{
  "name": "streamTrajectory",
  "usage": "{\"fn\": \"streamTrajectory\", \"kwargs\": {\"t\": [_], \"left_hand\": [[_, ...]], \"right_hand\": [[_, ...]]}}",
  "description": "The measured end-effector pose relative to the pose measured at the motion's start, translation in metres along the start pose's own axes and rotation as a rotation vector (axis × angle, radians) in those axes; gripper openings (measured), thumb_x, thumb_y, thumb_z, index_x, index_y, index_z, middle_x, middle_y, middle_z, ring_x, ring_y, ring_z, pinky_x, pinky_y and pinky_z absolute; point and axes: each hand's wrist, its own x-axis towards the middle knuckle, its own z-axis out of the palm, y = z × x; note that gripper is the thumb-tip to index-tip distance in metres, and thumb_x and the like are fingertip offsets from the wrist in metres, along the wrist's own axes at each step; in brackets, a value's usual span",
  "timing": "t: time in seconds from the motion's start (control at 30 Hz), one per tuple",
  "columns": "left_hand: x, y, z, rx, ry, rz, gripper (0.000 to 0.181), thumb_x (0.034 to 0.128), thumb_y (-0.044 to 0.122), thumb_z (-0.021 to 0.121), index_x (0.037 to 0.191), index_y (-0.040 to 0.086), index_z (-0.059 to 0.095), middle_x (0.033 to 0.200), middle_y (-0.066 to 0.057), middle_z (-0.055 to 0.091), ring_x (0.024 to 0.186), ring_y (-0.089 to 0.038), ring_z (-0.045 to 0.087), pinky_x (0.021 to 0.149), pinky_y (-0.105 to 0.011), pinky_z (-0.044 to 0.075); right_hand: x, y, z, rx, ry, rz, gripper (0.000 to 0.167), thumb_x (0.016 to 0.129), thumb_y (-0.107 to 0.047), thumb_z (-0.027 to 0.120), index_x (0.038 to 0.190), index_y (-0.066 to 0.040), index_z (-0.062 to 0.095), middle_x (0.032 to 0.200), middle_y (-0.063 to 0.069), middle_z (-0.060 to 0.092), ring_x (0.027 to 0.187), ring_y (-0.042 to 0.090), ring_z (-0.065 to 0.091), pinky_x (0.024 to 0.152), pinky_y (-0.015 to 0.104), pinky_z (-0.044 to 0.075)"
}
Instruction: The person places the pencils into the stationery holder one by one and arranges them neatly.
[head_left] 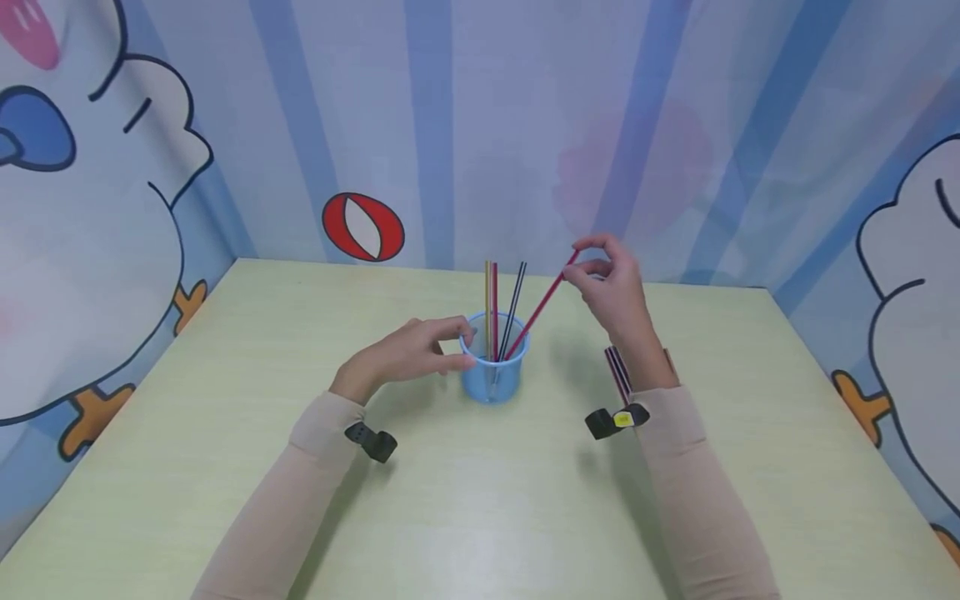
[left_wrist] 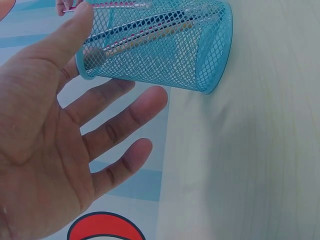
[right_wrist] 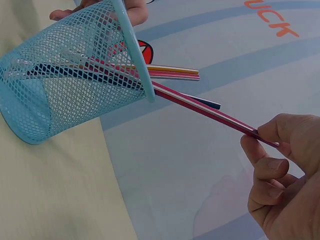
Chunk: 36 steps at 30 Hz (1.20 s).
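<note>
A blue mesh pen cup (head_left: 491,383) stands upright on the table. My left hand (head_left: 401,350) pinches its rim, the index finger over the edge and the thumb outside; the other fingers are spread apart in the left wrist view. With thumb and fingertips, my right hand (head_left: 611,287) pinches the upper end of a red striped pencil (right_wrist: 205,111). This pencil slants to the right, its lower part inside the cup. A yellow pencil (head_left: 487,292), a second red pencil (head_left: 495,300) and a dark pencil (head_left: 516,300) also stand in the cup.
More dark striped pencils (head_left: 618,375) lie on the table (head_left: 480,500), partly hidden below my right wrist. Behind the table's far edge hangs a blue striped cloth (head_left: 502,125) with cartoon prints.
</note>
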Motion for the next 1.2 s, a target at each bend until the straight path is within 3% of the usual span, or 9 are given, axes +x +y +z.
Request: {"fn": "streamTrajectory", "kwargs": {"t": [0.27,0.47,0.9,1.1,1.2], "left_hand": [[0.001,0.000,0.000,0.008,0.001,0.002,0.027,0.0943,0.041,0.069,0.110,0.025,0.054,0.146,-0.012,0.052,0.086,-0.028,0.071,0.086,-0.046,0.048],[0.001,0.002,0.000,0.001,-0.002,0.001,0.028,0.0946,0.040,0.069,0.111,0.023,0.054,0.147,-0.013,0.052,0.086,-0.028,0.071,0.086,-0.046,0.048],[0.001,-0.001,0.002,-0.012,0.000,-0.009,0.026,0.0940,0.039,0.070,0.109,0.024,0.054,0.147,-0.012,0.052,0.087,-0.029,0.071,0.086,-0.045,0.048],[0.001,0.000,0.001,-0.007,0.002,-0.019,0.027,0.0941,0.039,0.070,0.109,0.024,0.054,0.147,-0.011,0.051,0.089,-0.028,0.071,0.090,-0.047,0.048],[0.001,-0.001,0.001,-0.002,0.004,-0.019,0.027,0.0939,0.040,0.070,0.109,0.025,0.054,0.147,-0.010,0.052,0.088,-0.027,0.071,0.089,-0.047,0.048]], "right_hand": [[-0.001,-0.004,0.008,-0.075,-0.017,-0.058,0.029,0.095,-0.013,0.067,0.122,-0.016,0.057,0.097,0.009,0.068,0.081,0.020,0.065,0.064,0.030,0.044],[-0.003,-0.005,0.016,-0.147,-0.074,-0.099,0.027,0.095,-0.013,0.067,0.121,-0.015,0.058,0.098,0.011,0.069,0.082,0.023,0.064,0.064,0.031,0.047],[-0.007,0.009,0.028,-0.196,-0.095,-0.096,0.032,0.094,-0.016,0.067,0.125,-0.018,0.057,0.092,0.008,0.070,0.060,0.021,0.058,0.055,0.031,0.043],[-0.009,0.014,0.032,-0.205,-0.109,-0.092,0.042,0.095,-0.020,0.069,0.134,-0.026,0.054,0.093,0.009,0.073,0.080,0.029,0.066,0.058,0.035,0.043],[-0.010,0.015,0.032,-0.204,-0.115,-0.085,0.049,0.095,-0.020,0.069,0.140,-0.028,0.052,0.093,0.010,0.074,0.083,0.028,0.066,0.060,0.035,0.043]]}}
